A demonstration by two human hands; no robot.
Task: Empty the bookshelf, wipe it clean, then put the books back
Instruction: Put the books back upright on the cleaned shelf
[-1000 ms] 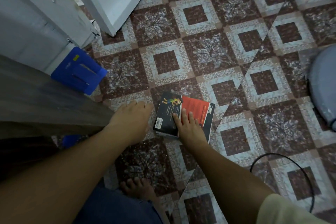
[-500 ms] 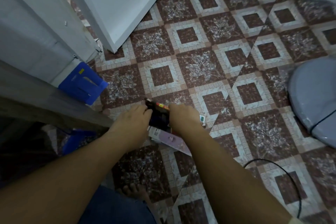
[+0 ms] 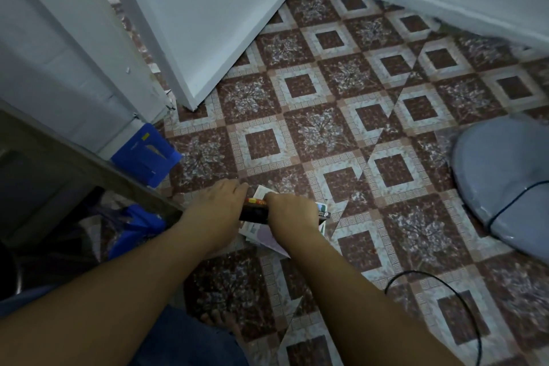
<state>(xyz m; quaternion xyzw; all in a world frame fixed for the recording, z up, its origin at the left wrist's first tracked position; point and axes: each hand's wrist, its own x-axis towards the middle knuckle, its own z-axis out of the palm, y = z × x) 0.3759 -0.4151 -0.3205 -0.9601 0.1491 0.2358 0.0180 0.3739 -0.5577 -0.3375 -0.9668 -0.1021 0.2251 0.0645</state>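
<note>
On the patterned tile floor lies a small stack of books (image 3: pixel 255 212), its top one dark with a red and yellow edge. Lighter books or booklets (image 3: pixel 267 236) stick out beneath it toward me. My left hand (image 3: pixel 219 202) grips the stack's left side. My right hand (image 3: pixel 289 211) grips its right side, fingers curled over the top edge. Most of the top cover is hidden by my hands. A dark wooden shelf edge (image 3: pixel 89 157) runs at the left.
A blue plastic stool (image 3: pixel 147 154) stands by the white door frame. An open white door (image 3: pixel 208 24) is behind. A grey fan base (image 3: pixel 505 181) with a black cable (image 3: pixel 463 306) sits at the right. My bare foot (image 3: pixel 219 321) is below the stack.
The dark and red book lay flat under my right palm a second ago. Both hands have since closed on the stack from either side, and the view has tilted up toward the wall.
</note>
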